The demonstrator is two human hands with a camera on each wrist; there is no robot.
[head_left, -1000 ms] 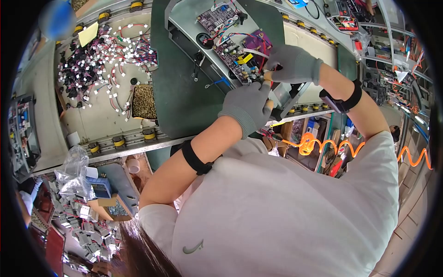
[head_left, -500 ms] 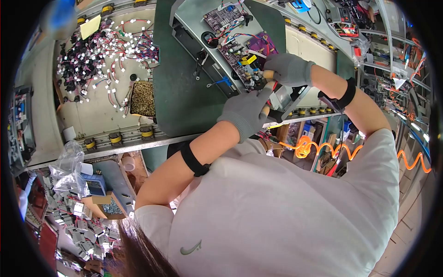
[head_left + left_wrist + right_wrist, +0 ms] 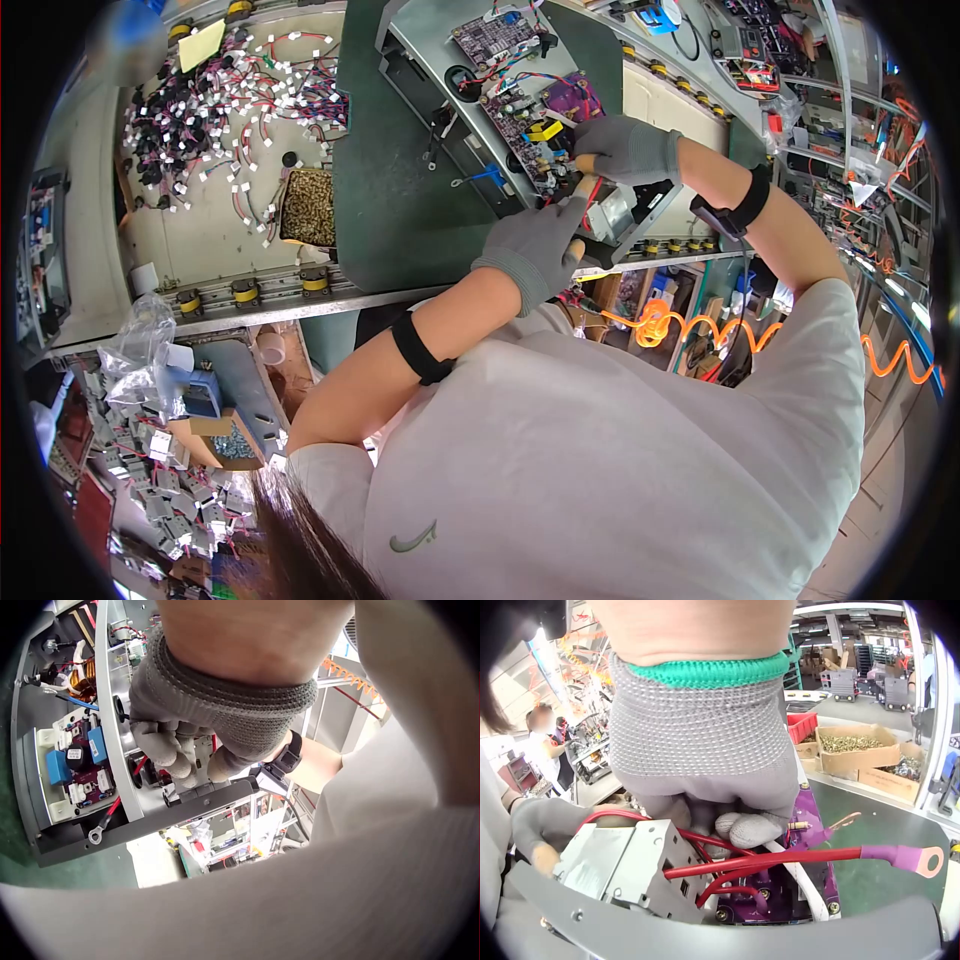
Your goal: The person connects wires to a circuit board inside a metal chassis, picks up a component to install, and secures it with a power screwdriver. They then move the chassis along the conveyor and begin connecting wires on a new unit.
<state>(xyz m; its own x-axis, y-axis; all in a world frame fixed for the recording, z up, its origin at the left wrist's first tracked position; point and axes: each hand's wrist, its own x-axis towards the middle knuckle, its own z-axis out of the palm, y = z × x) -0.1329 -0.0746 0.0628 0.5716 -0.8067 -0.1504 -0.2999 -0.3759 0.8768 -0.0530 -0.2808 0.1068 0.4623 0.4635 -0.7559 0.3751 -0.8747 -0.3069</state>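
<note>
A grey metal chassis [image 3: 462, 128] with circuit boards stands at an angle on the green mat. My left hand [image 3: 530, 240], in a grey glove, is at its near end, thumb and fingers around a light-grey circuit breaker [image 3: 634, 862]. Red cables [image 3: 802, 859] run from the breaker; one ends in a ring terminal [image 3: 930, 861]. My right hand [image 3: 630, 150], also gloved, reaches in from the right, its curled fingers [image 3: 746, 829] pinching a red cable beside the breaker. A purple circuit board [image 3: 572, 97] lies just beyond. The gloved palms hide part of the grips.
Wire harnesses [image 3: 250, 110] are heaped on the left of the bench, near a box of brass fasteners [image 3: 308, 207]. Roller rails [image 3: 245, 292] line the bench edge. An orange coiled hose [image 3: 655, 322] hangs below. A bag [image 3: 135, 350] lies at lower left.
In the head view, the chassis shifts slightly right and down. My hands draw a little apart, and more of the breaker and a red cable show between them.
</note>
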